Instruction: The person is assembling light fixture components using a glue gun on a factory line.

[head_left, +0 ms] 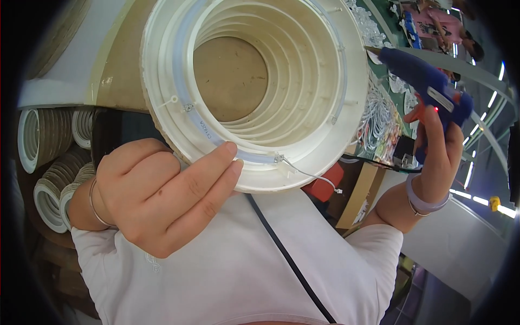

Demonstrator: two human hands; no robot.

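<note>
A white ring-shaped plastic housing (311,168) with stepped inner walls fills the upper middle. A translucent light strip (179,70) curves along its groove, and a thin white wire with a small plug (338,190) hangs from the strip's near end. My left hand (157,195) is closed at the near left rim, two outstretched fingertips pressed on the strip and the other fingers curled; its thumb is hidden. Raised at the right, my right hand (440,146) is wrapped round a blue hot glue gun (428,81). The gun's nozzle points left toward the housing's far right rim without visible contact.
Stacked white-rimmed rings (46,135) stand at the left. Brown cardboard (116,65) lies under the housing. Bundled white wires (379,111) and clear plastic parts (368,27) cover the right side, near a red object (327,181). Another person (447,27) is at the far right.
</note>
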